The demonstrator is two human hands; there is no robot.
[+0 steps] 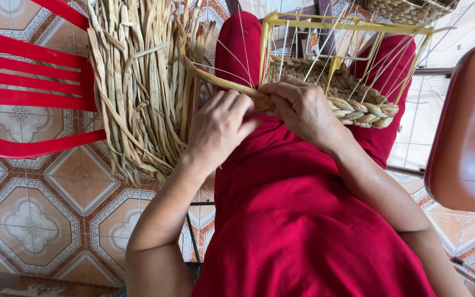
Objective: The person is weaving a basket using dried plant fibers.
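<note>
A half-woven basket (358,107) of braided dried straw sits on my lap, built around a yellow wire frame (347,26). My right hand (303,110) grips the braided rim at its near left corner. My left hand (218,129) pinches a loose straw strand (210,77) that runs up and left from that corner. Both hands meet at the braid's working end, over my red-clad thighs.
A thick bundle of dried straw (138,82) hangs over a red plastic chair (28,77) at the left. A brown-red chair seat (468,126) stands at the right. Another woven basket (408,8) shows at the top edge. Patterned floor tiles lie below.
</note>
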